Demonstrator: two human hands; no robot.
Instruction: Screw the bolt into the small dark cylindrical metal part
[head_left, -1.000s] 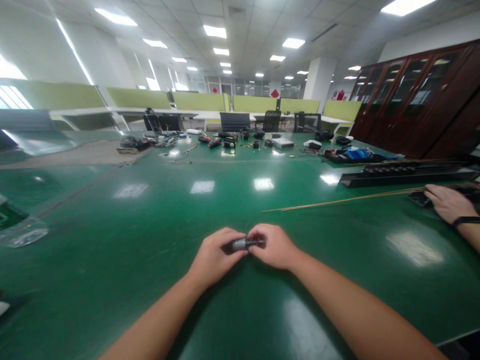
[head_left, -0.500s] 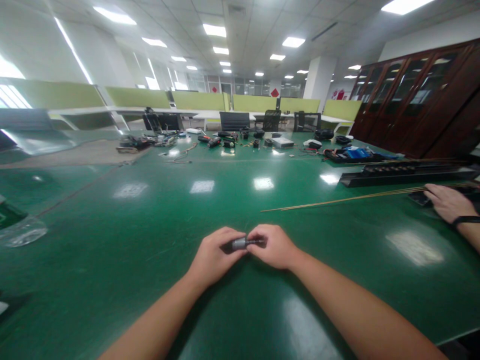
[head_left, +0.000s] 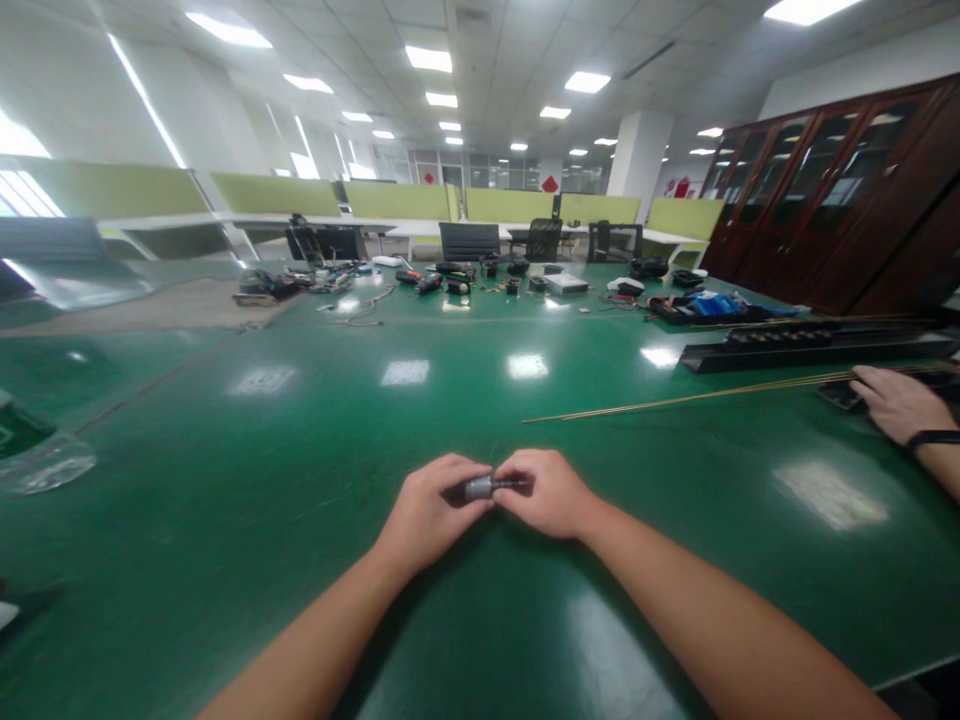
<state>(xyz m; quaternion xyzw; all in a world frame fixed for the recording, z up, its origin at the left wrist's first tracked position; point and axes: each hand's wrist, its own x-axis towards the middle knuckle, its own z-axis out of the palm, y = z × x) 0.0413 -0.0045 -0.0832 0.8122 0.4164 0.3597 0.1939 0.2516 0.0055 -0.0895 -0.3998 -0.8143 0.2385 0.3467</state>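
Observation:
Low over the green tabletop (head_left: 322,560), my two hands meet around a small grey metal cylinder (head_left: 478,488) with a thin dark shaft (head_left: 511,485) sticking out to the right. My left hand (head_left: 429,508) is closed round the cylinder's dark left end, thumb below and fingers above. The shaft lies in the pinch of my right hand (head_left: 551,495), where the fingertips touch it close to the cylinder. Both ends of the piece are partly hidden by fingers, so its exact kind is unclear.
At the right edge another person's hand (head_left: 900,405) rests by thin brass-coloured rods (head_left: 675,401). Behind lies a long black channel (head_left: 810,352). Tools and small parts, including a power drill (head_left: 429,284), line the far edge. A clear plastic bottle (head_left: 45,465) lies at left.

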